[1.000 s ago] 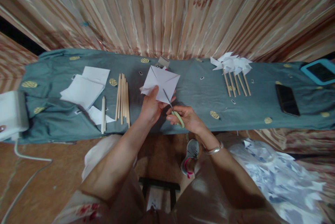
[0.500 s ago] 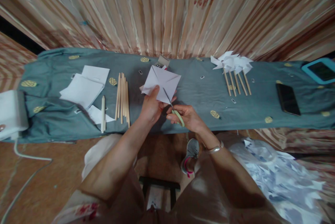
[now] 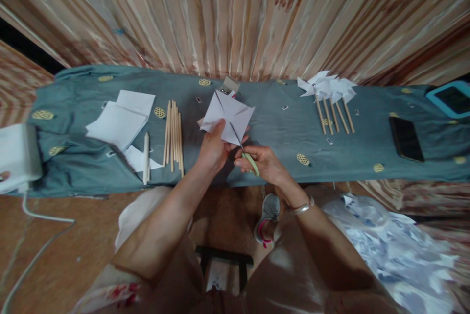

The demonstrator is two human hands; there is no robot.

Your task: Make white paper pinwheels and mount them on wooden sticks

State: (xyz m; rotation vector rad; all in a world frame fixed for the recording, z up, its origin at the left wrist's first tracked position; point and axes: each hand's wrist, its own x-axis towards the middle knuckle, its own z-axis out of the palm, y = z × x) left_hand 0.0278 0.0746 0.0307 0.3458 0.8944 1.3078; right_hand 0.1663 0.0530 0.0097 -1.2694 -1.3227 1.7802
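Observation:
My left hand (image 3: pixel 214 150) grips a square sheet of white paper (image 3: pixel 239 112), thumb on top and fingers beneath. Slits run in from corners of the sheet toward its middle. My right hand (image 3: pixel 265 163) is closed on a pair of scissors (image 3: pixel 251 163) with light green handles. The blades lie along the slit at the sheet's near corner, pointing toward its centre. Just behind the paper stands a small open box (image 3: pixel 231 84), partly covered by the sheet.
At left lie white paper sheets (image 3: pixel 121 123), a white pen-like stick (image 3: pixel 146 157) and several wooden sticks (image 3: pixel 172 137). Paper pinwheels (image 3: pixel 326 87) on sticks, a phone (image 3: pixel 406 138) and a blue-framed device (image 3: pixel 451 98) lie at right. A plastic bag of white paper pieces (image 3: pixel 396 255) is below right.
The view has shifted very slightly. Both hands, the paper and the scissors keep nearly the same positions, with the blades still in the slit.

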